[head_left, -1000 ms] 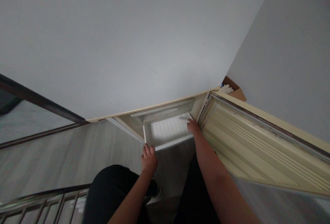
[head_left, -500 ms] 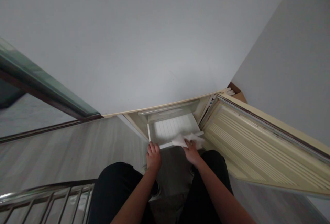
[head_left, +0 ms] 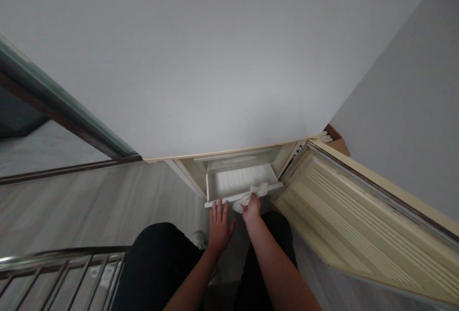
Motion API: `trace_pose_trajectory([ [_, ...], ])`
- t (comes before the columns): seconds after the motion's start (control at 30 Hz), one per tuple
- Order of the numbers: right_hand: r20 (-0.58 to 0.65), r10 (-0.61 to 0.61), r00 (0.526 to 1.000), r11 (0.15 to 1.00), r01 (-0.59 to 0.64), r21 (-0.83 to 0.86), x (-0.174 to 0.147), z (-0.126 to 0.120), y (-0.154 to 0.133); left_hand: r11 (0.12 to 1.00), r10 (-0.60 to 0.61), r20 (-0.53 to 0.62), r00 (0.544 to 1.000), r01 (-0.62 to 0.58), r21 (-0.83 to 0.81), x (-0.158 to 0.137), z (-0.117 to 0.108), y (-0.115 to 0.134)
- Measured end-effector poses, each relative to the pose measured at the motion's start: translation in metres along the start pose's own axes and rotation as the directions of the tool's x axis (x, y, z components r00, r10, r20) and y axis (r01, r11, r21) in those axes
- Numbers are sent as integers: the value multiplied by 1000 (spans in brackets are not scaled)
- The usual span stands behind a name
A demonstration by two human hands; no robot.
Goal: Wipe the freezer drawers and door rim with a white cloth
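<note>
A: Pale wall (head_left: 215, 53) fills most of the view, with grey floor (head_left: 89, 206) and a steel railing (head_left: 53, 273) at lower left. What is seen low down?

B: A small fridge (head_left: 186, 170) with its door (head_left: 358, 225) swung wide to the right. A white drawer (head_left: 236, 182) is drawn partly out of it, toward the person.

A: And the hands?

B: The right hand (head_left: 251, 209) is closed on a white cloth (head_left: 255, 192), which is pressed on the drawer's front rim. The left hand (head_left: 219, 227) is spread flat with fingers apart just below that rim, and nothing is held in it.

A: How far along can the wiping be judged?

B: Only roughly. The ribbed drawer floor looks clean and bare, so the inside may well be done (no stain can be made out anyway). The front rim is being worked now; the door's inner side and the cavity behind appear untouched by the cloth at present.

A: Which way does the drawer point?

B: Its open front faces the person, down in the view. Its long axis is judged to run left to right, across the fridge mouth.
</note>
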State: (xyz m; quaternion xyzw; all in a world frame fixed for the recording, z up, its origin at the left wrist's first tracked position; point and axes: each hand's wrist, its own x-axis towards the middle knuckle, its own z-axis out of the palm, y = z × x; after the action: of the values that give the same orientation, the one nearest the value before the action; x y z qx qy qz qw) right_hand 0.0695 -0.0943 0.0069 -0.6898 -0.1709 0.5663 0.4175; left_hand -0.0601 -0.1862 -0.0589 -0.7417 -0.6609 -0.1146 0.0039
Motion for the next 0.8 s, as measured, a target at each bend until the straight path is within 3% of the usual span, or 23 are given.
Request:
trace_pose_trajectory([
  [0.07,37,-7,999,992,2,128,7,6,-10,996,80,96,992,-75,-56,-7,9,6],
  [0.13,91,-22,996,965,-3,263,14,15,-20,992,99,268,958,-73,-106,-15,17,10],
  [0.2,141,-24,990,921,-33,389,21,25,-27,990,93,477,874,-28,-141,-24,22,11],
  [0.3,193,-9,981,857,-92,506,28,37,-33,986,100,708,699,27,-165,-35,23,9],
  [0.37,222,-10,975,833,-115,542,31,42,-34,984,98,765,636,53,-169,-39,22,5],
  [0.53,238,-111,965,775,-65,628,31,52,-34,974,94,824,559,119,-192,-43,29,-1],
  [0.57,258,-179,949,833,7,554,29,53,-34,969,91,834,545,144,-200,-43,32,-1],
  [0.63,387,-308,869,949,253,188,24,51,-33,953,98,845,525,197,-232,-46,38,2],
  [0.7,569,-292,769,846,485,-222,15,41,-30,931,111,849,516,246,-271,-50,44,4],
  [0.8,722,-86,686,633,598,-492,1,12,-17,894,113,852,511,322,-311,-56,50,2],
])
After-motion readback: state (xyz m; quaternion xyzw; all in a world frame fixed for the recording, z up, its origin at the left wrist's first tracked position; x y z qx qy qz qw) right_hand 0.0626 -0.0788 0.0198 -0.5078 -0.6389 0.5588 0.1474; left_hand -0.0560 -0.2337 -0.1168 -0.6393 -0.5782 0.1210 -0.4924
